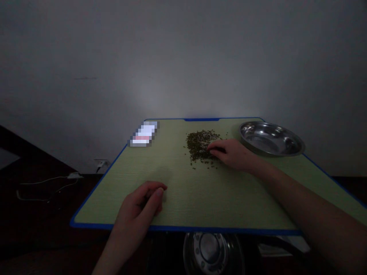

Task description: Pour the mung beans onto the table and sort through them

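A loose pile of small greenish-brown beans is spread over the middle of the pale green table; their exact kind is too small to tell. My right hand reaches in from the right, its curled fingertips and thumb close together at the pile's right side. Whatever lies between those fingertips is too small to make out. Near the front left of the table, my left hand rests with bent fingers, the thumb lying against the index finger. Nothing shows in it. To the right of the pile stands a shiny metal bowl.
A phone-like rectangle, blurred out and bright, lies at the table's back left. Below the front edge is a round metal object. Cables run along the floor at left, near a wall socket. A plain wall rises behind.
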Available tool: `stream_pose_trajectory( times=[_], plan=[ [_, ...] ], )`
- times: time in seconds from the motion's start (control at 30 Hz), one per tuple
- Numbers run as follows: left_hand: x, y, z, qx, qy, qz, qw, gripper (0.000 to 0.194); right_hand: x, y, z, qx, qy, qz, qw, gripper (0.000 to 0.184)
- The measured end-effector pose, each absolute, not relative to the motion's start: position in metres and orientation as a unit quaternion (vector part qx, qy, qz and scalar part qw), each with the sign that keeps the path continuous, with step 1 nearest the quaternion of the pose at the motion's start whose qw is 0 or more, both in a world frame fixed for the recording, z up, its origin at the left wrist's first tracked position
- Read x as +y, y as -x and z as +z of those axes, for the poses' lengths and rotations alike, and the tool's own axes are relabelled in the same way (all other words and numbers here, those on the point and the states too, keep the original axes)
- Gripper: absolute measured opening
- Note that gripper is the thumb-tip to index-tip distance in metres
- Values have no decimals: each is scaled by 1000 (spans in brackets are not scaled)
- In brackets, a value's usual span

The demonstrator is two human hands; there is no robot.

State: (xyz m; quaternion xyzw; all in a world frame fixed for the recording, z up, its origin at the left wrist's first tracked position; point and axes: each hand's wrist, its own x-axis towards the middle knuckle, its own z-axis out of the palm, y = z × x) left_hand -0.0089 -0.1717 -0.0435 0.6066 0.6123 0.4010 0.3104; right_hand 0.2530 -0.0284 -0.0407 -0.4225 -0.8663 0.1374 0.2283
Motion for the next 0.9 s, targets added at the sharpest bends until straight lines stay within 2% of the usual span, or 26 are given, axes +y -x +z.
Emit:
stream_pose_trajectory(
  times=[0.9],
  plan=[
    [-172, 9, -43, 615, -605, 406, 301, 24, -35, -254, -38, -870, 420, 168, 195, 23]
  ],
)
